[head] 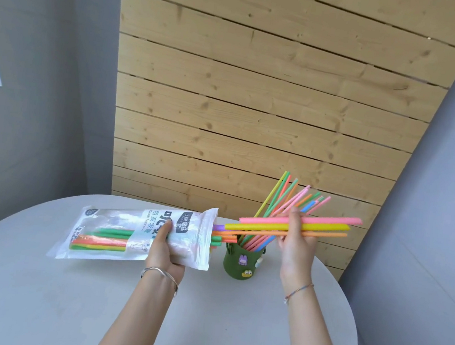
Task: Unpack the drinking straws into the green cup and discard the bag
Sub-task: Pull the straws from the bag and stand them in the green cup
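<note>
My left hand grips a clear printed straw bag, held level above the table with its open mouth pointing right. Several green, orange and yellow straws still lie inside, and a few ends poke out of the mouth. My right hand pinches three thick straws, pink, yellow and orange, drawn out sideways just above the green cup. The cup stands upright on the table with small stickers on its front. Several thin coloured straws stand in it, fanned toward the upper right.
The round grey table carries the cup near its far edge. A slatted wooden panel leans against the grey wall right behind the table. Both wrists wear thin bracelets.
</note>
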